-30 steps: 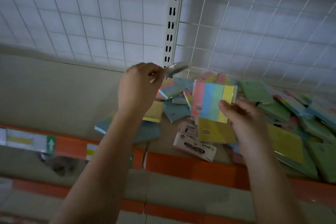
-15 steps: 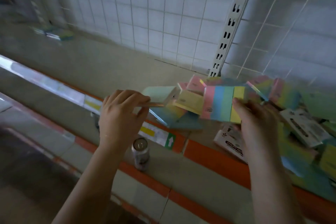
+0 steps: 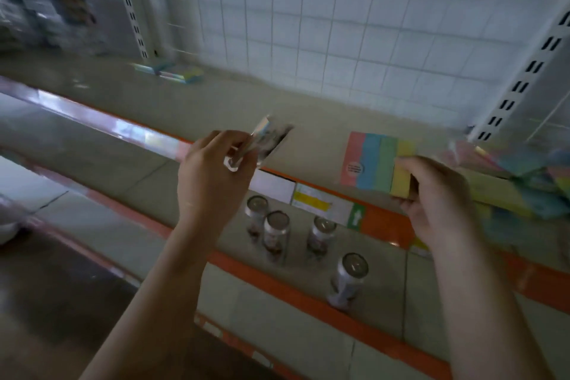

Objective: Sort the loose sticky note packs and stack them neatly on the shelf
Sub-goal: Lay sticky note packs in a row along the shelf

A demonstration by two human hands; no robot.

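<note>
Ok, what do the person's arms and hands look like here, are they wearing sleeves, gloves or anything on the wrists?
Both forearms are bare as far as the picture shows: no sleeves, gloves, watch or bracelet in view. The left hand and the right hand also look bare. The picture is too blurred to rule out a ring.

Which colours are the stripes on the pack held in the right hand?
The pack in the right hand has pink, blue, green and yellow stripes, in the head view.
</note>
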